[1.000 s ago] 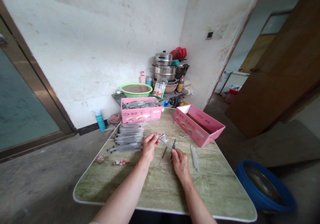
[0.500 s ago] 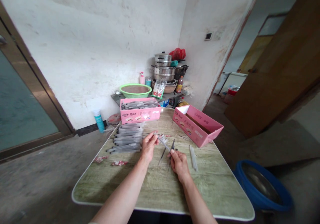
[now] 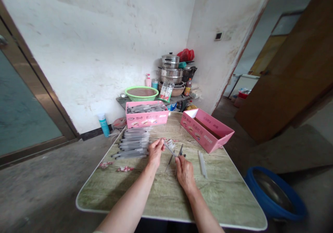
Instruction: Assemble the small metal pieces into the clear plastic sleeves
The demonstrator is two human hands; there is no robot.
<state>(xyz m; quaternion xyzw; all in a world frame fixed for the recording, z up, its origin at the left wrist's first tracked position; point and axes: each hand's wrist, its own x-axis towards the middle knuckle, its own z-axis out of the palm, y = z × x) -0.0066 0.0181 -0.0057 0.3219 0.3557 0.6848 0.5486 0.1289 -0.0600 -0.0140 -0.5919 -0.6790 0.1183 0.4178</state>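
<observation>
1. A thin grey pen (image 3: 170, 149) is in the middle, above the table (image 3: 161, 198). It slants from far left to near right, between the two hands.
2. The left hand (image 3: 155, 152) pinches the far end. Its fingertips are close together on it.
3. The right hand (image 3: 185, 170) holds the near end with thumb and finger. Its other fingers curl under, so I cannot tell if they hold something too.
4. The pen looks like plastic, so it should be very light and stiff, not soft.
5. It looks smooth and round, so it may slip or roll. A hard bend could crack it. A soft pinch near each end seems best.
6. Some dark thin sticks (image 3: 170, 161) lie just beside the right hand. They look skinny and easy to bend, so a hold near the middle may be kind to them.
7. A pile of pens (image 3: 134, 143) lies to the left. A few clear tubes (image 3: 202, 164) lie to the right and look light too.
8. The far left pink box (image 3: 147, 119) is full of pens. Its front has dark Chinese writing, and one part looks like "吐司", which means toast. White letters at the right end are too blurry to read.
9. The right pink box (image 3: 206, 129) has writing that looks the same, but it is slanted.
</observation>
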